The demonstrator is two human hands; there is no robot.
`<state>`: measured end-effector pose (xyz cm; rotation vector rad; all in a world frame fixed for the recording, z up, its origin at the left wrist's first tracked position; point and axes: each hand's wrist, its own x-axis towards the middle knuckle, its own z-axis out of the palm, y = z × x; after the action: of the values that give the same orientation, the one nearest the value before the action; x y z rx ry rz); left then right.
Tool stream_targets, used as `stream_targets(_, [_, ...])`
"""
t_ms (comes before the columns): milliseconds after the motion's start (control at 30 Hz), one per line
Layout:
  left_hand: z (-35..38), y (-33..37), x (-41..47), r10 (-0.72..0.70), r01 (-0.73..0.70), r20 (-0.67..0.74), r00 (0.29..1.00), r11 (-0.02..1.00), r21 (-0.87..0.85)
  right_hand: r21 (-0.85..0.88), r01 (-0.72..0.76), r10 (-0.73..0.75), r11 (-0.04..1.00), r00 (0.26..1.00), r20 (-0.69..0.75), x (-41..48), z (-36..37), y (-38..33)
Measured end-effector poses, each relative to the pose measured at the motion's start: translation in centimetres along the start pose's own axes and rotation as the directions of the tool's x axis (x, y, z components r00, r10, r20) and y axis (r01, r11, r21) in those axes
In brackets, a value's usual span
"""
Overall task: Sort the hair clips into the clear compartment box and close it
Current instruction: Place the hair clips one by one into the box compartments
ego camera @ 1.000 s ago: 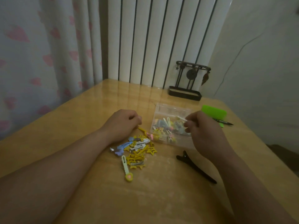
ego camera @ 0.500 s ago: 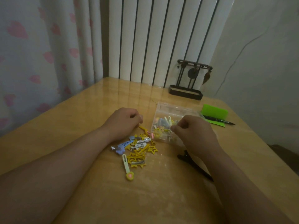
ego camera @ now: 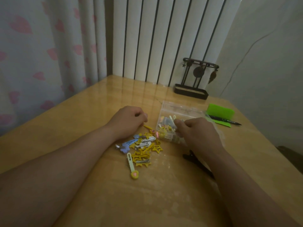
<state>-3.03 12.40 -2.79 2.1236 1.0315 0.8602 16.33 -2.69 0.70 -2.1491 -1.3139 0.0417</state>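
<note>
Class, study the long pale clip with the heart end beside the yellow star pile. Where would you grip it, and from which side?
Likely the heart end of the pale clip: it is the widest part and points toward the person, free of the yellow star clips. Come from above and the near side, pinching across its width, since it lies flat.

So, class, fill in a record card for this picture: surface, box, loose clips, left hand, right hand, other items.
Surface: glossy wooden table
Box: clear plastic compartment box, open, coloured clips inside
Loose clips: yellow star-shaped hair clips piled left of the box; blue shooting-star clip; pale green bar clip; long black clip near the right forearm
Left hand: fingers curled, at the pile's far edge; grip unclear
Right hand: fingers curled over the box; grip hidden
Other items: green folded card, black pen, black metal stand
</note>
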Motion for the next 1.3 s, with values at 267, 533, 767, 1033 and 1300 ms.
stream_targets(267, [0.1, 0.2, 0.2, 0.007, -0.007, -0.001, 1.000, 1.000, -0.004, 0.039, 0.115, -0.113, 0.993, 0.992, -0.061, -0.5, -0.6, 0.3])
stream_targets(533, [0.2, 0.0, 0.1, 0.005, -0.005, -0.005, 1.000, 1.000, 0.023, 0.202, 0.317, -0.284, 0.927, 0.942, -0.178, -2.3, -1.1, -1.2])
stream_targets(767, [0.0, 0.1, 0.0, 0.004, -0.004, 0.005, 1.000, 1.000, 0.031, 0.118, 0.511, -0.523, 0.852, 0.845, 0.114, -5.2, 0.2, -4.5])
stream_targets(1033, [0.1, 0.0, -0.1, 0.000, 0.000, -0.002, 1.000, 1.000, 0.004, 0.031, 0.632, -0.594, 0.775, 0.710, 0.379, -7.1, 1.0, -6.3])
stream_targets(1300, [0.0, 0.0, -0.2, -0.010, 0.010, -0.011, 1.000, 1.000, -0.006, 0.055, 0.624, -0.599, 0.780, 0.717, 0.357, -7.4, 1.4, -7.0])
